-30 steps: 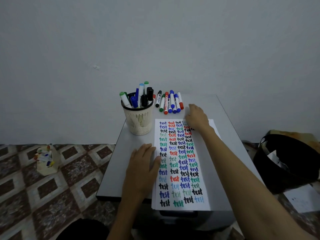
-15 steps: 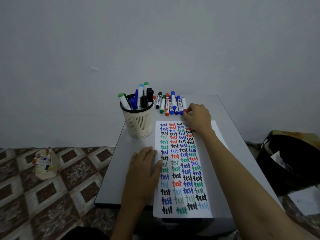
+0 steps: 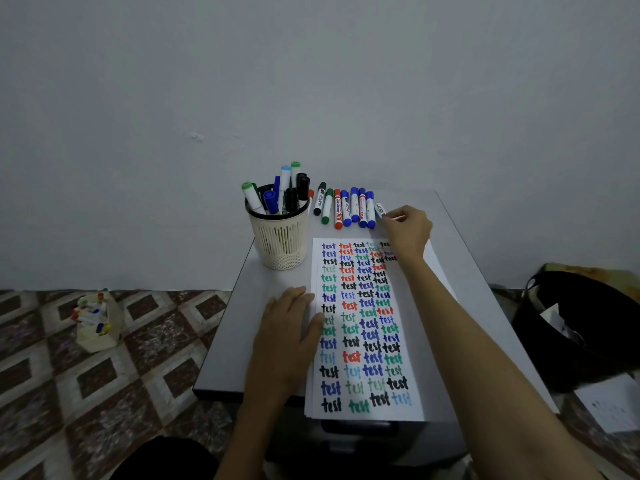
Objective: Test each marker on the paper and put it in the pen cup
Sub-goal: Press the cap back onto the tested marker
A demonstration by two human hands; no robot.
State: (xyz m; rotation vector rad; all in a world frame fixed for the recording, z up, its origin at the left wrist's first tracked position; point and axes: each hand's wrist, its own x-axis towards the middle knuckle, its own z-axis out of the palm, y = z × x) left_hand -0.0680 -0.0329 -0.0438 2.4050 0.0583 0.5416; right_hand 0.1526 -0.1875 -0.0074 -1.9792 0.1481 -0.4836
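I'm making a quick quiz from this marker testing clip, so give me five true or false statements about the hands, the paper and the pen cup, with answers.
1. The left hand lies flat on the left edge of the paper. True.
2. The pen cup is empty. False: several markers stand in it.
3. The right hand holds the rightmost marker of those lying on the table. True.
4. The paper is blank. False: rows of the word "test" in several colours cover it.
5. The pen cup stands to the right of the paper. False: it stands by the paper's far left corner.
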